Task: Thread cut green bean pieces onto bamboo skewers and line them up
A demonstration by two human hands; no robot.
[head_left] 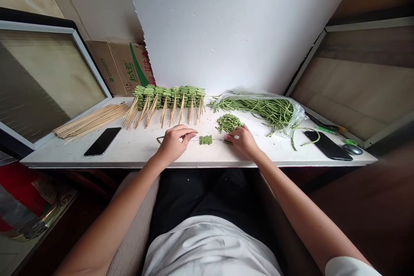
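Observation:
A short row of cut green bean pieces (pixel 206 139) sits side by side on a thin skewer, lying on the white table between my hands. My left hand (pixel 174 141) is closed in a pinch just left of it, holding a long green bean (pixel 159 139) whose bent end shows behind the hand. On the right, my right hand (pixel 243 139) has its fingers bent down to the table, closed on a green bean piece (pixel 227 141) partly hidden beneath them. A small pile of cut bean pieces (pixel 228 123) lies just beyond that hand.
Bundles of skewered beans (pixel 171 97) stand stacked at the back left, beside loose bamboo skewers (pixel 92 120). A plastic bag of long beans (pixel 268 110) lies back right. Phones (pixel 102 141) (pixel 328 145) lie at both sides. A white board (pixel 239 39) stands behind.

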